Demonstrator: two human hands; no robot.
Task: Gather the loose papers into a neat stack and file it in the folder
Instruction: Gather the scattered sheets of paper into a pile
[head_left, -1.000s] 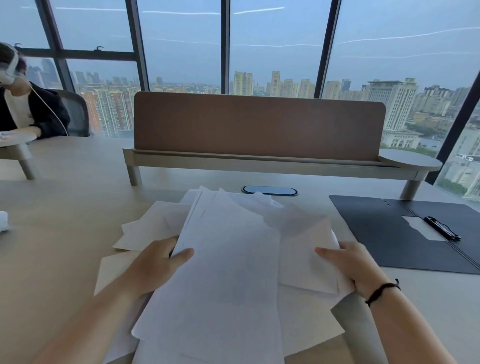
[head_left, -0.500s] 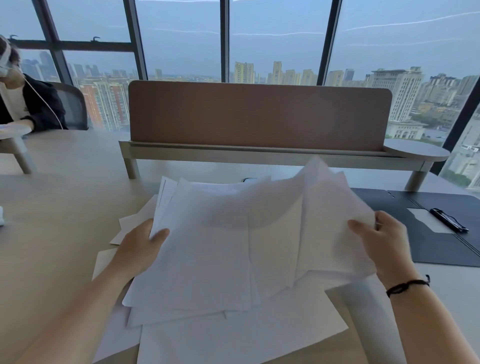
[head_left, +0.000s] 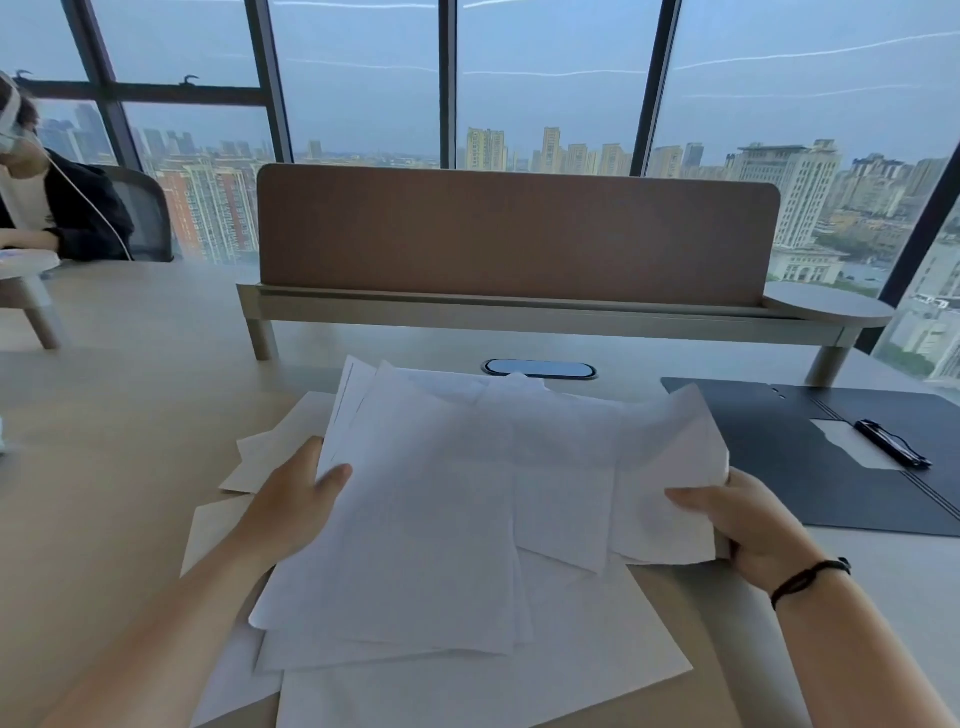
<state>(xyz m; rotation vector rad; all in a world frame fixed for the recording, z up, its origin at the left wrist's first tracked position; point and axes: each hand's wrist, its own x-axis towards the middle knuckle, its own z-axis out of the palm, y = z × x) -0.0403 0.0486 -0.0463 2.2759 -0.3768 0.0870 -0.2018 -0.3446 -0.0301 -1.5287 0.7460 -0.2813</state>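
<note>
A loose, uneven sheaf of thin white paper sheets (head_left: 467, 499) lies between the two hands over the middle of the pale wooden bench (head_left: 104, 415), its corners fanned out at different angles. The left hand (head_left: 291, 499) takes the sheaf's left edge in a narrow grip, thumb lying on top of the upper sheet and fingers hidden beneath. The right hand (head_left: 748, 525) holds the right edge, which curls upward, in the same narrow grip: thumb on top, fingers curled under and behind the paper. A black cord band (head_left: 808, 574) circles the right wrist. More white sheets (head_left: 597, 654) lie flat on the bench under and around the held ones, some poking out to the left. The open dark grey folder (head_left: 779, 467), matte and flat, lies on the bench just right of the right hand, apart from the papers, with a black metal clip (head_left: 891, 442) on its inner face. Behind the papers stands a brown felt-like divider panel (head_left: 514, 234) with rounded corners.
</note>
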